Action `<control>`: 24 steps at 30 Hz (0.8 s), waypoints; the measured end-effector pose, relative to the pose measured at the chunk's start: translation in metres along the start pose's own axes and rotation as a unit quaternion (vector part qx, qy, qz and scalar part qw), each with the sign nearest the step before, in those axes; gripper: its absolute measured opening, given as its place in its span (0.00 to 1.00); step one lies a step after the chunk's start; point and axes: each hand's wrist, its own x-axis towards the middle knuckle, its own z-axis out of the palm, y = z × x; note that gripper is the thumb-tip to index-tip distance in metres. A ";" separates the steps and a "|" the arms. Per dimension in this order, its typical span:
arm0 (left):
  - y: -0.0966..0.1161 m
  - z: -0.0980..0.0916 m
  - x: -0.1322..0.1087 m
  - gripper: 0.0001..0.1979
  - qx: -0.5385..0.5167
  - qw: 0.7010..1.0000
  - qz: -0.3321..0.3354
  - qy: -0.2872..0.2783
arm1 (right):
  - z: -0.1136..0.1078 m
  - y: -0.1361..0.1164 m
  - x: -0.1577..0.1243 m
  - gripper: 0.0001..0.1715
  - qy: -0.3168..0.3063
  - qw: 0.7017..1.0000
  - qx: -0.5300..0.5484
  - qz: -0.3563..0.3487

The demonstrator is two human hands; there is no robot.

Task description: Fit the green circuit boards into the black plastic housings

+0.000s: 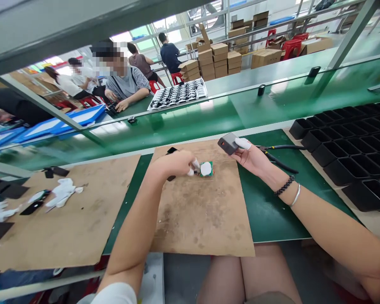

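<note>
My left hand (182, 164) reaches over the cardboard sheet (205, 215), its fingers pinched at the left edge of a small green circuit board (210, 173) that carries a round white part (205, 169). White covers sit on its fingertips. A dark piece (172, 150) shows partly behind this hand. Raised at the sheet's far right corner, a dark grey box-shaped housing (228, 143) with a small orange-marked slot is held in my right hand (248, 156), whose thumb wears a white cover. The housing and the board are apart.
Pliers (280, 164) lie beyond my right wrist. Rows of black open boxes (342, 147) fill the right side. On a left cardboard sheet (91, 219) rest white gloves (63, 192) and dark pieces. Across the green conveyor (209, 114), a person (126, 82) works beside a loaded white tray (177, 93).
</note>
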 end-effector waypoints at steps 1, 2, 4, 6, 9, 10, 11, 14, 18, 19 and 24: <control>0.004 0.008 -0.006 0.19 -0.037 0.999 0.012 -0.007 | 0.002 -0.003 -0.001 0.02 0.009 0.998 0.043 0.043; 0.008 0.015 -0.009 0.22 -0.085 0.995 0.037 0.026 | 0.002 -0.005 -0.002 0.03 0.014 0.994 0.079 0.076; 0.022 0.030 -0.004 0.30 -0.205 0.956 0.103 0.182 | 0.003 -0.004 -0.003 0.09 0.007 0.985 0.124 0.120; 0.038 0.043 0.010 0.42 -0.300 0.893 0.138 0.305 | 0.003 -0.001 -0.004 0.11 -0.020 0.981 0.138 0.137; 0.059 0.059 0.030 0.43 -0.369 0.829 0.135 0.397 | 0.004 0.007 -0.010 0.12 -0.064 0.983 0.127 0.113; 0.063 0.063 0.033 0.38 -0.386 0.812 0.128 0.417 | 0.005 0.008 -0.013 0.12 -0.076 0.985 0.120 0.098; 0.066 0.066 0.034 0.34 -0.402 0.797 0.122 0.434 | 0.007 0.010 -0.016 0.12 -0.089 0.986 0.110 0.088; 0.069 0.072 0.030 0.29 -0.434 0.763 0.127 0.463 | 0.010 0.011 -0.023 0.13 -0.110 0.987 0.073 0.089; 0.072 0.072 0.020 0.30 -0.465 0.756 0.133 0.440 | 0.008 0.013 -0.021 0.15 -0.076 0.994 -0.003 0.075; 0.073 0.071 0.018 0.30 -0.473 0.757 0.129 0.432 | 0.007 0.015 -0.019 0.15 -0.070 0.995 -0.025 0.067; 0.079 0.072 0.014 0.29 -0.509 0.739 0.133 0.419 | 0.006 0.022 -0.015 0.23 -0.093 0.984 -0.153 -0.018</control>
